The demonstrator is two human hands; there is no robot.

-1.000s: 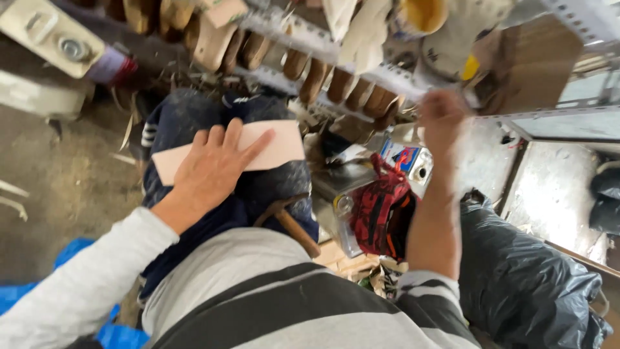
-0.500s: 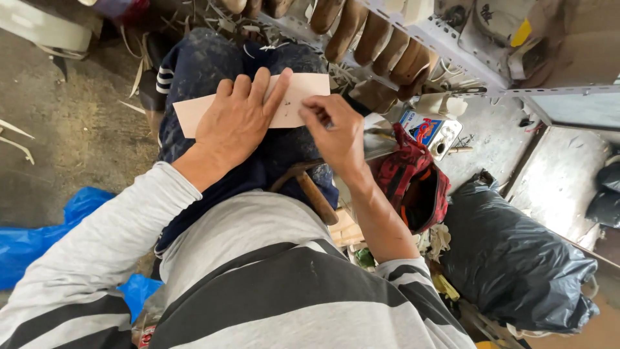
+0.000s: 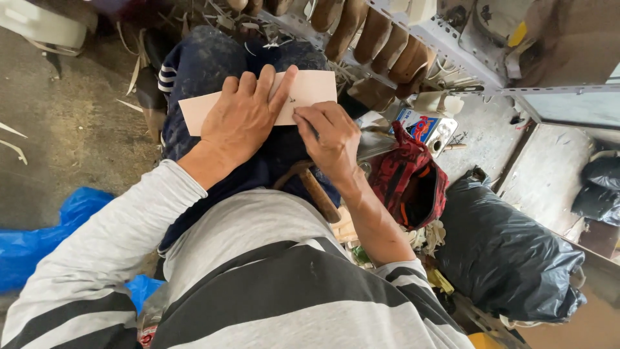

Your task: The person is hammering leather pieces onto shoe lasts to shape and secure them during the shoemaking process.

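Shoemaking workshop, wooden shoe lasts point(image 3: 361, 35), hammer point(image 3: 313, 187)

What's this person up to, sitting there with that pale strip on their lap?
A seated person has a pale strip of leather-like material lying across their knees. The left hand presses flat on it, fingers spread. The right hand is closed around a thin dark tool, seemingly a pen, with its tip at the strip, where small dark marks show. A wooden-handled hammer rests on the lap. A red bag and a black plastic sack sit to the right, with a rack of wooden shoe forms ahead.
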